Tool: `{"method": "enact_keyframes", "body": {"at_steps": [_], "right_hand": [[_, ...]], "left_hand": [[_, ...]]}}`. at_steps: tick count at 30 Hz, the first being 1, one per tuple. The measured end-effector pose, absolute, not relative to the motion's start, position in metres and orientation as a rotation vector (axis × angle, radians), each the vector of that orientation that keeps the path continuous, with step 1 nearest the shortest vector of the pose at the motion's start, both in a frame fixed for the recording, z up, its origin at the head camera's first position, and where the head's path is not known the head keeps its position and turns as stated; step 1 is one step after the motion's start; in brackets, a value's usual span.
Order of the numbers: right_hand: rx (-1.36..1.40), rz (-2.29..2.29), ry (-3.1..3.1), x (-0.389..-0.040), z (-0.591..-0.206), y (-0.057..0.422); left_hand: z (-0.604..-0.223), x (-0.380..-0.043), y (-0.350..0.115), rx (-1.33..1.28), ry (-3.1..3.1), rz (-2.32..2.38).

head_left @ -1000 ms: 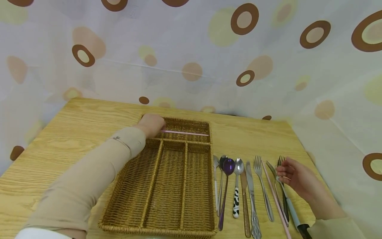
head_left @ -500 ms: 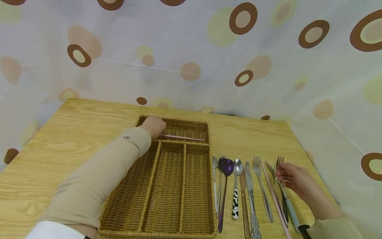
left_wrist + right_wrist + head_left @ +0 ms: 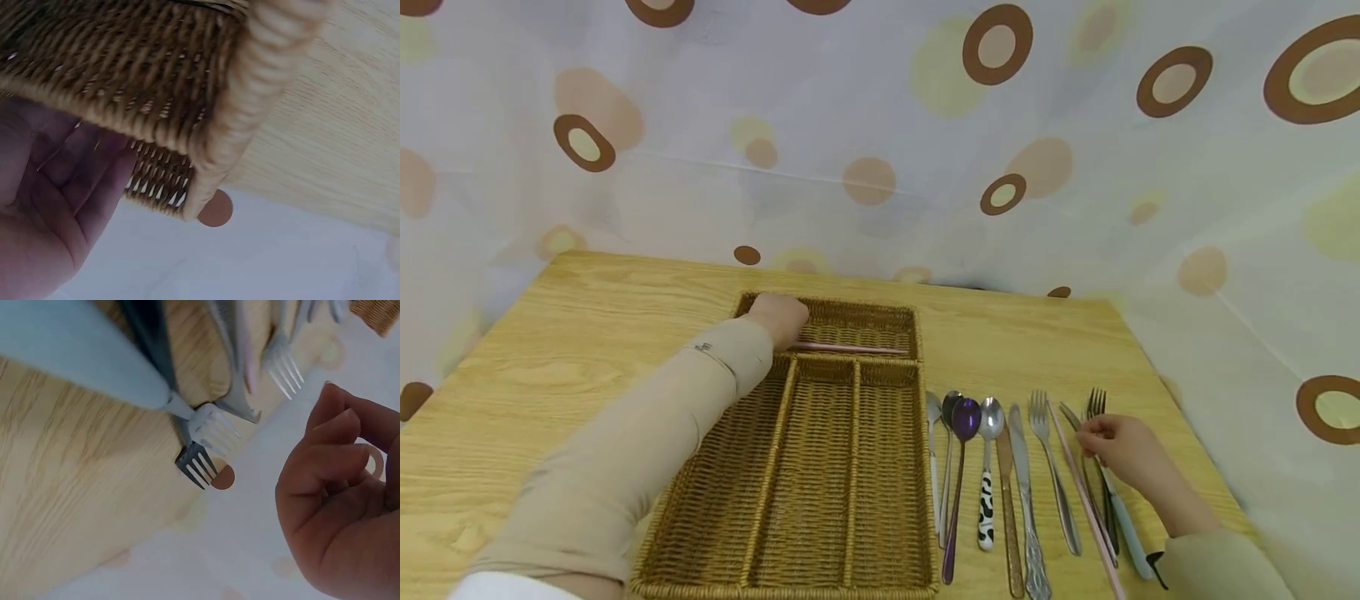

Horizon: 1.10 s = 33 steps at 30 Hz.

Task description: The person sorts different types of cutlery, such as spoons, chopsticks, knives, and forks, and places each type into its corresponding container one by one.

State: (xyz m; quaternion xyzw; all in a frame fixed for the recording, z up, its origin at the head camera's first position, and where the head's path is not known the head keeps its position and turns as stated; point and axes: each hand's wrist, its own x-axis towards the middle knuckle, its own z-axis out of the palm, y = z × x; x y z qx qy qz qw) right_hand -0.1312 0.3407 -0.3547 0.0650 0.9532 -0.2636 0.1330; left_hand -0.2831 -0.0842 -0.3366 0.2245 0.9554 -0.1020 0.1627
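My left hand (image 3: 778,318) reaches into the rear compartment of a brown wicker cutlery basket (image 3: 741,590). A pink chopstick (image 3: 850,347) lies crosswise there, one end running up to that hand. In the left wrist view the fingers (image 3: 94,181) go behind a woven edge, so their tips are hidden and I cannot tell whether they pinch the chopstick. My right hand (image 3: 1123,450) is over the cutlery at the right, fingers loosely bent, holding nothing. Near it are a black fork (image 3: 197,465), a fork with a light-blue handle (image 3: 94,353) and a metal utensil with a hooked tip (image 3: 240,403).
Beside the basket several spoons, among them a purple spoon (image 3: 966,417), lie in a row with a brown knife (image 3: 1009,508), a silver knife (image 3: 1024,475), a silver fork (image 3: 1051,462) and another pink chopstick (image 3: 1086,492). A dotted cloth (image 3: 865,225) hangs behind the wooden table (image 3: 587,333).
The left hand has lowered the pink chopstick into the rear compartment. The right hand has moved down a little, its thumb and forefinger closer together. The head view has shifted slightly.
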Motion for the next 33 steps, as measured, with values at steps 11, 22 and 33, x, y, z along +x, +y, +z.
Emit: {"method": "enact_keyframes", "body": {"at_steps": [11,22,33], "right_hand": [[0.142,-0.265,2.755,-0.143,-0.362,0.33],[0.095,-0.337,2.725,-0.139,-0.372,0.336],[0.063,-0.609,2.654,-0.147,-0.355,0.334]], "left_hand": [[-0.302,-0.262,-0.096,0.659,2.922,0.173],[-0.302,-0.236,-0.102,0.633,2.951,0.202],[-0.305,-0.224,-0.094,0.638,2.865,0.256]]}}
